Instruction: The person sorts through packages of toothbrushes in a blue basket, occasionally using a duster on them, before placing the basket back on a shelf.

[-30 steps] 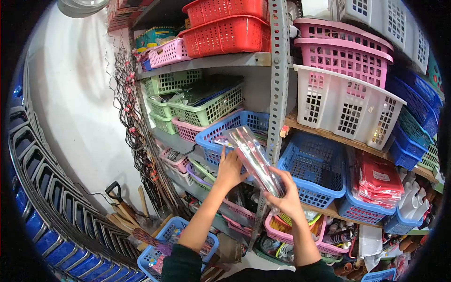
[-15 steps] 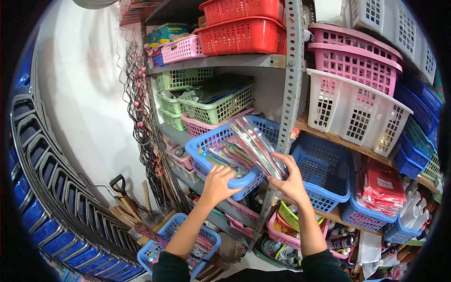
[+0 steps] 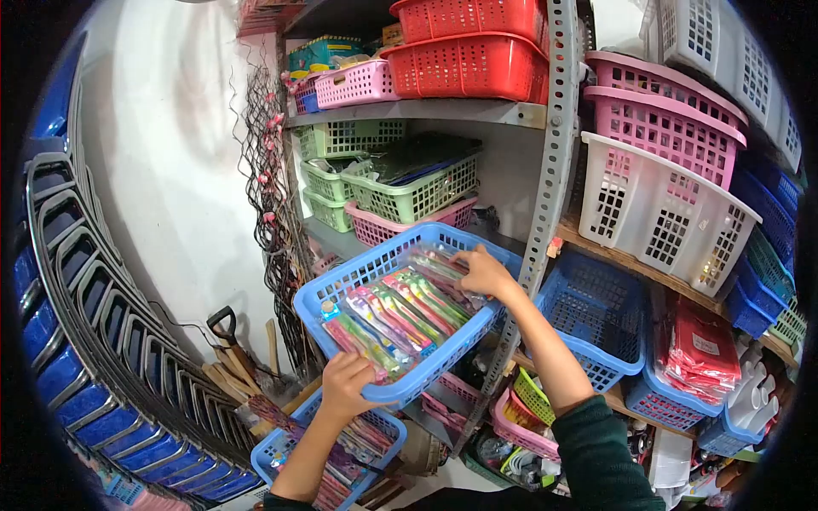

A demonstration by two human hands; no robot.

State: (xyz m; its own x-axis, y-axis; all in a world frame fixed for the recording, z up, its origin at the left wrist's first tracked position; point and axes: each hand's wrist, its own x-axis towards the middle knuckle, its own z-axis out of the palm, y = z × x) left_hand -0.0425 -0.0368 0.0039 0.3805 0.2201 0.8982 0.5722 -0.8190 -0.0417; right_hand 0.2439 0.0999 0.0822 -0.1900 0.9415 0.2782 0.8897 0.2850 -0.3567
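Observation:
A blue plastic basket point(image 3: 400, 397), tilted toward me, holds a row of colourful slim packs point(image 3: 394, 315) that look like toothbrushes. My left hand point(image 3: 348, 385) is closed round the basket's near left rim. At the basket's right end, my right hand point(image 3: 486, 274) has its fingers curled on a clear-wrapped pack point(image 3: 439, 262) of toothbrush-like sticks, which lies inside against the far right wall. That pack is slightly blurred and its underside is hidden. Below my left forearm stands another blue basket point(image 3: 394, 426) with similar slim packs.
Grey metal shelves hold green baskets point(image 3: 417, 198) and red baskets point(image 3: 469, 68). A perforated upright post point(image 3: 554, 145) stands just right of my basket. Further right are a white basket point(image 3: 665, 209) and a blue basket point(image 3: 592, 315). Stacked blue chairs point(image 3: 94, 409) line the left.
My right hand has lowered the clear-wrapped pack from above the basket into its right end. The basket now appears turned more squarely toward me, its row of packs in fuller view.

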